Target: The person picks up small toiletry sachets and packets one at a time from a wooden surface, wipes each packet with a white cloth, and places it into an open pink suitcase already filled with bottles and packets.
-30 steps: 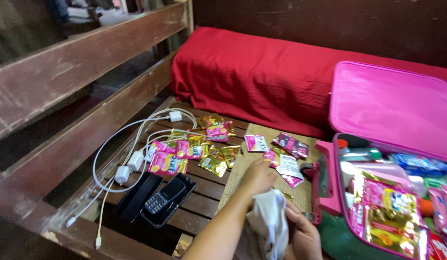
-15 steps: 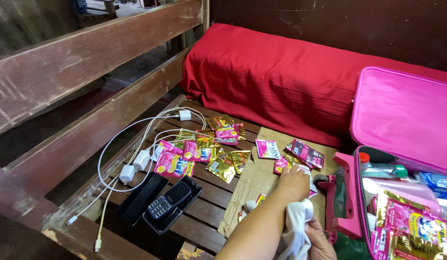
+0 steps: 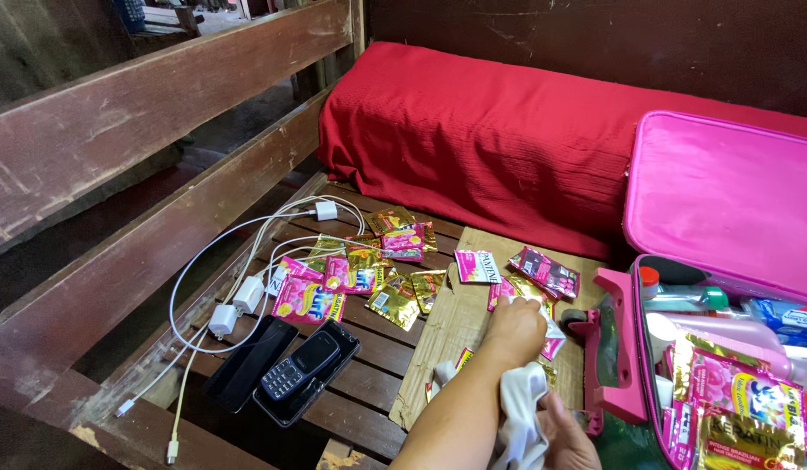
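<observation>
Both hands (image 3: 542, 383) grip a white cloth (image 3: 521, 418), bunched between them over cardboard (image 3: 455, 331).

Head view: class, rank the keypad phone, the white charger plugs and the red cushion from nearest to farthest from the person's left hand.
From the left hand:
1. Keypad phone, to its left on the slats.
2. White charger plugs, further left by the rail.
3. Red cushion, beyond, at the back.

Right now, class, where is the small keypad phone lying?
In the head view, the keypad phone lies lower left on the slatted bench, atop two dark flat phones, beside the white chargers.
</observation>
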